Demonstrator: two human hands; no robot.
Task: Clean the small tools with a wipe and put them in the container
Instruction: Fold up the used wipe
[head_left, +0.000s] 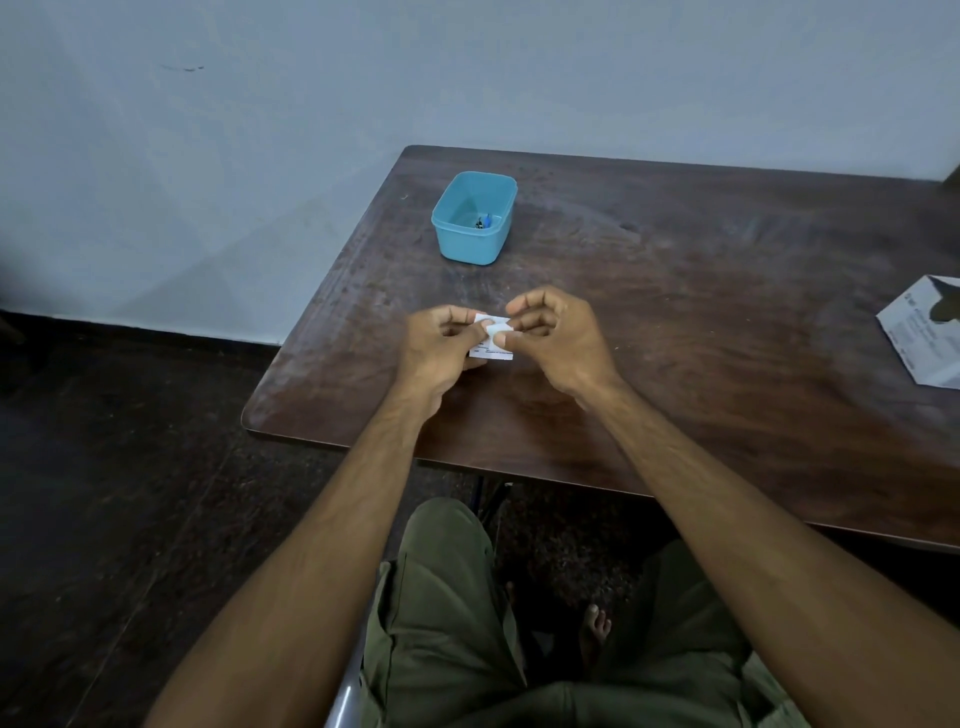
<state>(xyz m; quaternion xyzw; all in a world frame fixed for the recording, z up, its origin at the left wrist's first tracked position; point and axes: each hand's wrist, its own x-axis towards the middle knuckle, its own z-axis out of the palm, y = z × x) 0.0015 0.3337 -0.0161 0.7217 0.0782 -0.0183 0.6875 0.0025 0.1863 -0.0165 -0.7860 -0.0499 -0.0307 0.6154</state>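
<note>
From the head camera, both hands meet over the near-left part of the dark wooden table (675, 322). The left hand (441, 345) and the right hand (553, 332) each pinch a small white wipe packet (491, 338) between thumb and curled fingers, holding it between them just above the tabletop. Farther back sits the blue container (474, 218), with a few small tools (483, 222) lying in its bottom. A white box (922, 332) lies at the right edge.
</note>
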